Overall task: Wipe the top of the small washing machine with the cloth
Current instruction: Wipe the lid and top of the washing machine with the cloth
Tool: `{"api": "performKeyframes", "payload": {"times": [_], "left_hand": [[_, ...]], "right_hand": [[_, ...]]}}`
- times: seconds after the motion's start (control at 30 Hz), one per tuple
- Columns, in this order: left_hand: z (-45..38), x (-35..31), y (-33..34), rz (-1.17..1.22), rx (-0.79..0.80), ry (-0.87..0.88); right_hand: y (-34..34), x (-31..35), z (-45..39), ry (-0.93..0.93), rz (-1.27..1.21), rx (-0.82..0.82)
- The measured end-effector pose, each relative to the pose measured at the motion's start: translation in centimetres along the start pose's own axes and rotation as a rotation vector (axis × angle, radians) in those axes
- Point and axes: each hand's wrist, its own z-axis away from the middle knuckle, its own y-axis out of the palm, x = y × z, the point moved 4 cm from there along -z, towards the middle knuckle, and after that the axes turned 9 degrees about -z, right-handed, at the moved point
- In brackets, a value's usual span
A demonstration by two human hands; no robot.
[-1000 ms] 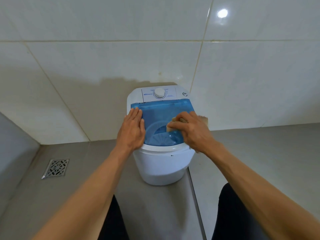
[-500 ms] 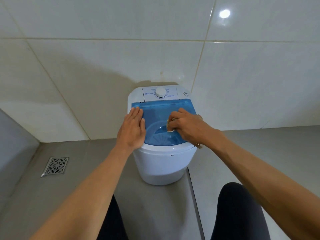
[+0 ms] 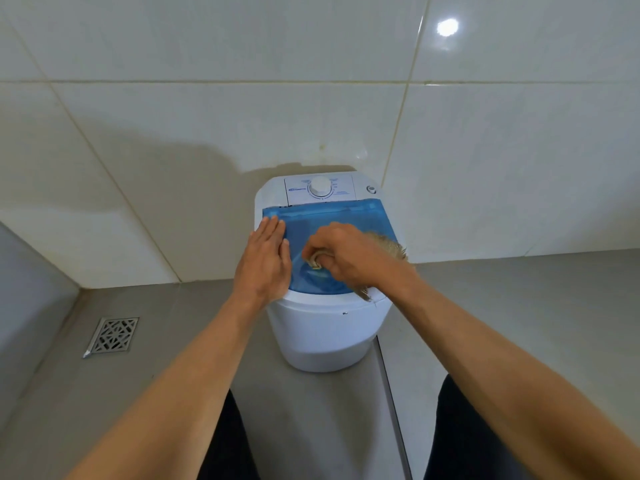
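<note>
While gripped, frayed cloth (image 3: 388,244) rubs glossy lid (image 3: 367,216)

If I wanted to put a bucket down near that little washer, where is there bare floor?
Bare grey floor lies left of the washing machine, between it and the floor drain, and to its right along the wall. The lid is crowded: the left hand lies flat on it and the right hand presses the cloth there.
</note>
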Motion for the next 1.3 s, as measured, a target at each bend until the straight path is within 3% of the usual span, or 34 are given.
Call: {"api": "performKeyframes", "payload": {"times": [0.2,0.4,0.77,0.93,1.13,1.3], "left_hand": [[0.1,-0.1,-0.1,-0.009,0.010,0.000],[-0.1,-0.1,0.0,-0.007,0.007,-0.011],[-0.1,0.0,0.0,0.005,-0.009,-0.008],[0.0,-0.2,-0.2,0.011,-0.003,-0.008],[0.1,-0.1,-0.2,0.011,-0.004,-0.007],[0.1,-0.1,-0.3,0.005,-0.001,-0.002]], "right_hand": [[-2.2,-3.1,1.7,0.142,0.047,0.064],[-0.6,-0.1,0.0,0.084,0.061,0.053],[-0.2,-0.9,0.5,0.171,-0.101,-0.073],[-0.1,-1.4,1.3,0.228,-0.355,-0.174],[0.6,-1.3,1.3,0.218,-0.346,-0.230],[-1.5,-2.7,2.0,0.155,-0.044,0.024]]}}
